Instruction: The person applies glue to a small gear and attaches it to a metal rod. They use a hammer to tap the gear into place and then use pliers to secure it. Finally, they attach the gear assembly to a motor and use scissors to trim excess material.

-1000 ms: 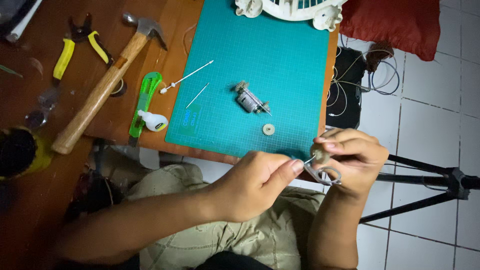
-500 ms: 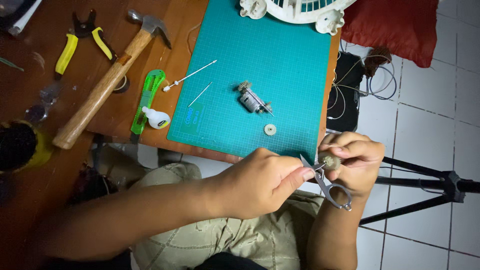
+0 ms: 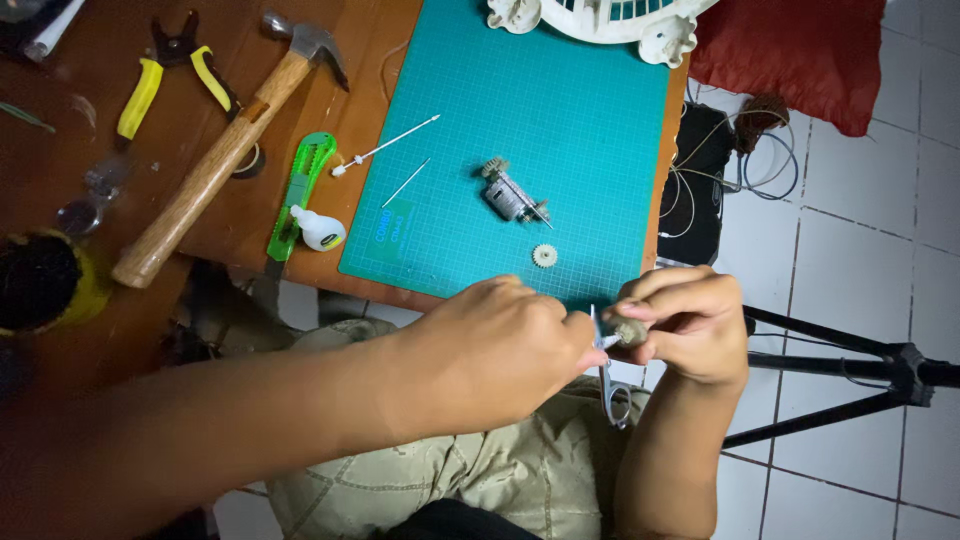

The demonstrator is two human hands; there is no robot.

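Observation:
My left hand (image 3: 490, 350) hovers over my lap just off the table's front edge, its fingers pinched on a small white-tipped stick (image 3: 606, 342). The tip touches a small, dusty grey round part (image 3: 631, 331) held in the fingertips of my right hand (image 3: 690, 320). Small metal scissors (image 3: 612, 385) hang down from between the two hands; which fingers hold them is hidden. On the teal cutting mat (image 3: 600, 120) lie a little metal motor (image 3: 510, 195) and a white gear (image 3: 544, 255).
Two cotton swabs (image 3: 385, 150) lie at the mat's left edge. On the wooden table sit a green utility knife (image 3: 300, 190), a small white bottle (image 3: 320, 230), a hammer (image 3: 225, 155) and yellow pliers (image 3: 170, 70). A white fan housing (image 3: 600, 15) is behind. A black tripod (image 3: 850, 370) and cables (image 3: 745, 150) are on the tiled floor.
Both hands have stayed together and shifted slightly. The scissors have swung from a tilt to hang straight down, and the white tip now rests on the grey part.

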